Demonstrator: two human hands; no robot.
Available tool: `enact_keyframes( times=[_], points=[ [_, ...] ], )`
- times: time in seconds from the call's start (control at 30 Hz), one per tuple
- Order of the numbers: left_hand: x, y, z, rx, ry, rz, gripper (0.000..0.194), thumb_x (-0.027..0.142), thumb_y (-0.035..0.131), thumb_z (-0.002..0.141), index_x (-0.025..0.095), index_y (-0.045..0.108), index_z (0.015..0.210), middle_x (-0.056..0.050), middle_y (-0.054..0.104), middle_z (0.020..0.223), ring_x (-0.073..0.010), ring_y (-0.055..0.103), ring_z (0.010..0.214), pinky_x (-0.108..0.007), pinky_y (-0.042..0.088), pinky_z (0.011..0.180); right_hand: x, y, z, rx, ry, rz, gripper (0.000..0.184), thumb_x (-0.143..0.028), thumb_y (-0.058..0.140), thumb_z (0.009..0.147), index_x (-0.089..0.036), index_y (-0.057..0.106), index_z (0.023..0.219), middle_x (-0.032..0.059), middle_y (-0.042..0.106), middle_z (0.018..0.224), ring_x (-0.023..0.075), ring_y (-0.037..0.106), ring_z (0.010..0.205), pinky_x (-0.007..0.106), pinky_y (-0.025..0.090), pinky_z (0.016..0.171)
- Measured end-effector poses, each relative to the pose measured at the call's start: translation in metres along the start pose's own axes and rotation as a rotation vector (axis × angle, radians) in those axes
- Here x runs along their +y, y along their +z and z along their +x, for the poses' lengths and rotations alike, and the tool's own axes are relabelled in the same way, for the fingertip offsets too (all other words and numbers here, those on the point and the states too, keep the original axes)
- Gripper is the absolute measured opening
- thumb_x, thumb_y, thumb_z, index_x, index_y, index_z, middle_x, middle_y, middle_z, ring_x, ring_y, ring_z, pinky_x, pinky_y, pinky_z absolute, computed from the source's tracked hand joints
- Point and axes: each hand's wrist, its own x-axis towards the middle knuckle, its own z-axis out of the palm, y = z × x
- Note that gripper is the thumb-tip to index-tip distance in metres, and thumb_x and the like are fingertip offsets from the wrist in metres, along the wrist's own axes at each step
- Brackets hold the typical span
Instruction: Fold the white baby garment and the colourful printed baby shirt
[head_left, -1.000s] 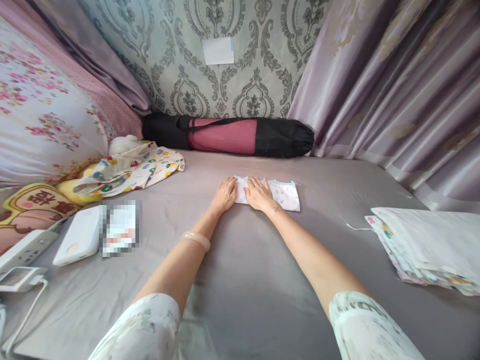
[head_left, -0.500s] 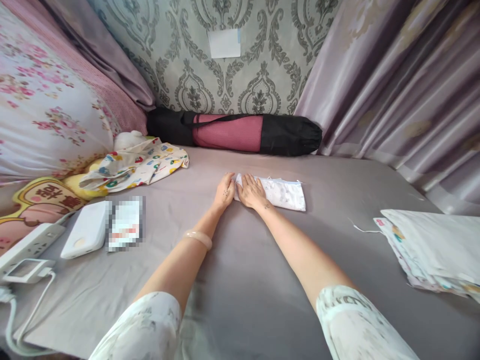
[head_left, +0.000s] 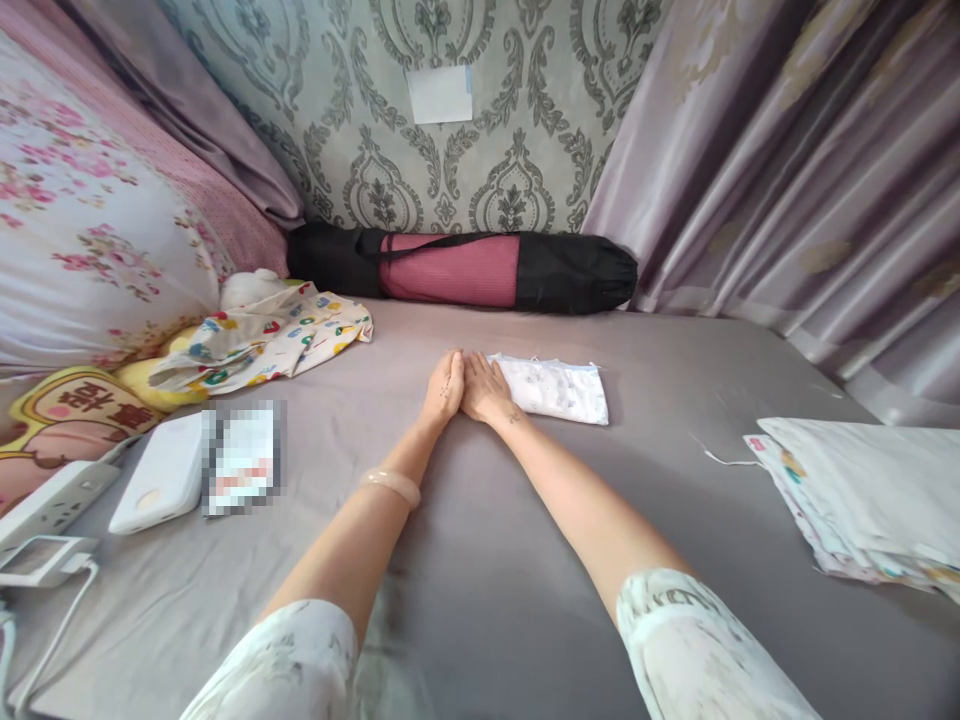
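Head view: right hand point(head_left: 484, 388) lies flat over one end of the cloth point(head_left: 559, 391), probably keeping it put. Left hand point(head_left: 445, 386)'s snug alongside, can't tell if gripping. Cloth sticks out rightward of both.

Patterned wallpaper point(head_left: 450, 155), mauve curtains point(head_left: 739, 190)

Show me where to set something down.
Bare grey sheet lies between the folded cloth and the fabric stack, and between that cloth and the long roll. The left is crowded: power bank, power strip, patterned cloth.
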Motion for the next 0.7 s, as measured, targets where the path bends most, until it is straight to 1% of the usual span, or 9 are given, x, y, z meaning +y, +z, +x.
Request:
enact_keyframes(
  times=[0.2, 0.27, 0.33, 0.43, 0.57, 0.7],
  points=[
    [-0.001, 0.000, 0.000, -0.014, 0.033, 0.025, 0.059, 0.042, 0.011, 0.100, 0.015, 0.056, 0.129, -0.010, 0.055, 0.139, -0.0215, 0.044, 0.135, -0.037, 0.033, 0.115, 0.001, -0.004, -0.001, -0.011, 0.004, 0.031, 0.058, -0.028, 0.024, 0.098, -0.008, 0.024, 0.152, 0.0132, 0.021, 0.159, 0.0245, 0.014, 0.147, 0.042, 0.013, 0.118],
    [-0.002, 0.000, 0.000, -0.014, 0.050, 0.024, 0.060, 0.042, 0.010, 0.100, 0.014, 0.055, 0.130, -0.010, 0.055, 0.139, -0.0216, 0.045, 0.134, -0.038, 0.033, 0.114, 0.002, -0.007, -0.003, 0.021, 0.005, 0.057, 0.058, -0.030, 0.022, 0.099, -0.007, 0.024, 0.152, 0.0135, 0.022, 0.159, 0.0243, 0.015, 0.147, 0.042, 0.013, 0.118],
    [-0.003, 0.001, 0.000, -0.017, 0.088, 0.051, 0.061, 0.041, 0.009, 0.101, 0.014, 0.053, 0.132, -0.010, 0.054, 0.140, -0.0209, 0.043, 0.136, -0.038, 0.033, 0.114, 0.007, -0.012, -0.008, 0.084, 0.004, 0.066, 0.058, -0.032, 0.021, 0.099, -0.005, 0.027, 0.151, 0.0139, 0.023, 0.158, 0.0241, 0.016, 0.146, 0.042, 0.011, 0.118],
    [-0.004, 0.005, -0.002, -0.065, 0.188, 0.186, 0.058, 0.040, 0.011, 0.101, 0.015, 0.049, 0.137, -0.009, 0.049, 0.145, -0.0205, 0.033, 0.141, -0.042, 0.026, 0.117, 0.023, -0.019, -0.021, 0.159, 0.038, 0.051, 0.057, -0.032, 0.022, 0.100, -0.005, 0.031, 0.149, 0.0139, 0.025, 0.157, 0.0246, 0.017, 0.146, 0.047, 0.007, 0.118],
    [0.002, 0.010, -0.009, -0.181, 0.326, 0.425, 0.054, 0.043, 0.018, 0.101, 0.021, 0.040, 0.146, -0.004, 0.037, 0.153, -0.0217, 0.020, 0.147, -0.048, 0.012, 0.120, 0.057, -0.028, -0.043, 0.169, 0.104, -0.010, 0.054, -0.033, 0.025, 0.100, -0.011, 0.035, 0.148, 0.0133, 0.027, 0.157, 0.0271, 0.019, 0.145, 0.055, 0.005, 0.117],
    [0.006, 0.012, -0.012, -0.257, 0.349, 0.546, 0.055, 0.047, 0.019, 0.100, 0.026, 0.036, 0.148, -0.002, 0.032, 0.156, -0.0233, 0.014, 0.148, -0.053, 0.009, 0.119, 0.081, -0.030, -0.060, 0.137, 0.093, -0.036, 0.053, -0.038, 0.025, 0.101, -0.018, 0.037, 0.148, 0.0106, 0.028, 0.157, 0.0274, 0.020, 0.145, 0.055, 0.010, 0.116]
  ],
)
